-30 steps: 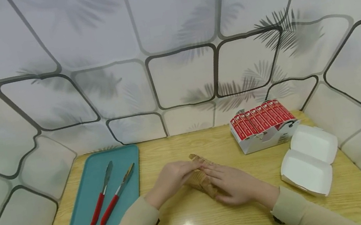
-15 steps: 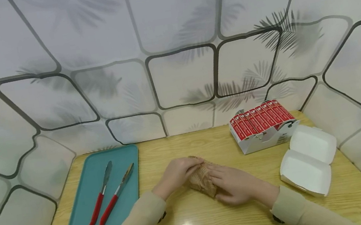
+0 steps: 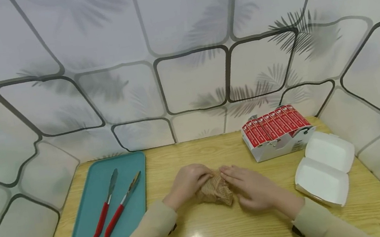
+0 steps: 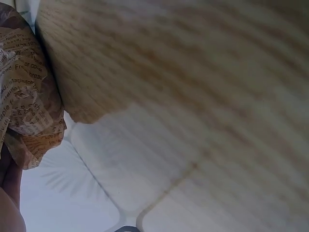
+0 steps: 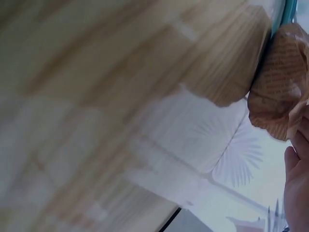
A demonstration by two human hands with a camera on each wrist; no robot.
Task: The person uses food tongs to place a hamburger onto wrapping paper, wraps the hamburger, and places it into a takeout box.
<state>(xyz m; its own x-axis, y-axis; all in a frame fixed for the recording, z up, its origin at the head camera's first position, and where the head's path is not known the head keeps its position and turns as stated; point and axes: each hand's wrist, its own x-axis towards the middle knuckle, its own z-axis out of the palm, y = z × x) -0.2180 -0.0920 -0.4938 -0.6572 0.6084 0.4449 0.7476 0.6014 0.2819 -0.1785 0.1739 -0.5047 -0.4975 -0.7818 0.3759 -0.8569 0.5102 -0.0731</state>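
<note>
Between my two hands, a crumpled bundle of brown printed wrapping paper point(image 3: 214, 192) sits on the table; its contents are hidden. My left hand point(image 3: 189, 182) holds the bundle's left and upper side with bent fingers. From the right, the fairly straight fingers of my right hand point(image 3: 253, 187) touch the upper right edge of the paper. In the left wrist view, lines of print cover the paper bundle point(image 4: 24, 87), with part of a hand point(image 4: 9, 208) below it. The right wrist view has the right hand point(image 5: 300, 188) against the ruffled end of the bundle point(image 5: 276, 82).
On the left lies a teal tray point(image 3: 86, 228) with red-handled tongs point(image 3: 108, 229) on it. At the back right stands a white carton point(image 3: 279, 148) of red packets point(image 3: 273, 124). An opened white takeaway box point(image 3: 322, 180) is beside it. Patterned curtain walls point(image 3: 192, 81) enclose the wooden table point(image 3: 180, 152).
Both hands have come down with the paper, now gathered into a more compact bundle. The right hand has shifted slightly right, and its fingers have drawn back to the bundle's edge.
</note>
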